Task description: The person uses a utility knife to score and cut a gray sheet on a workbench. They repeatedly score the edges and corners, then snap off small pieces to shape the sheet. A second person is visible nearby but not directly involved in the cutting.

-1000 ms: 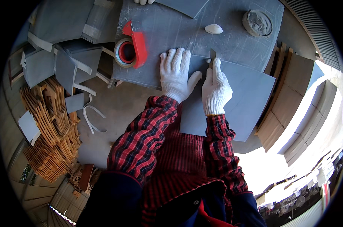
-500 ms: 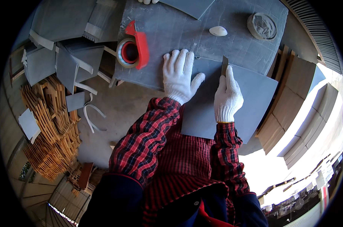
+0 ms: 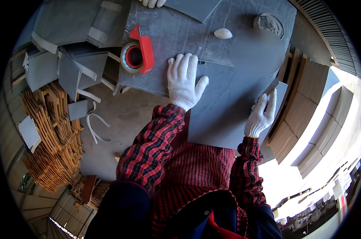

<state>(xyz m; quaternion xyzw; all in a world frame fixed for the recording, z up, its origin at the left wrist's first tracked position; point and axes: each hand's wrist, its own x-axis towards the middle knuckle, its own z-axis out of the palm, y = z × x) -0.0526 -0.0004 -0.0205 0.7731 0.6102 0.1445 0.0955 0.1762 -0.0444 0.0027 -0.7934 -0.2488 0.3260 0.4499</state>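
My left hand [image 3: 184, 81], in a white knit glove, lies flat with its fingers stretched over the left edge of a smooth grey panel [image 3: 216, 119] and the tabletop beside it. My right hand [image 3: 261, 115], gloved alike, is at the panel's right side. Its fingers are closed on a thin, dark grey flat strip like a blade [image 3: 273, 85], partly hidden by the hand. Beyond the panel, a blurred grey sheet [image 3: 256, 51] covers part of the table; its edges are smeared.
On the grey table [image 3: 176, 36] sit a red tape dispenser [image 3: 146, 53], a white oval piece [image 3: 223, 33] and a round ring with crumpled film [image 3: 271, 24]. Another person's gloved hand [image 3: 152, 3] is near a panel at the far edge. Wooden slats [image 3: 53, 135] are stacked left, boxes [image 3: 302, 99] right.
My right hand has moved right and slightly nearer with the strip, from the panel's middle to its right side. A blurred grey sheet has appeared beyond it. My left hand stays spread.
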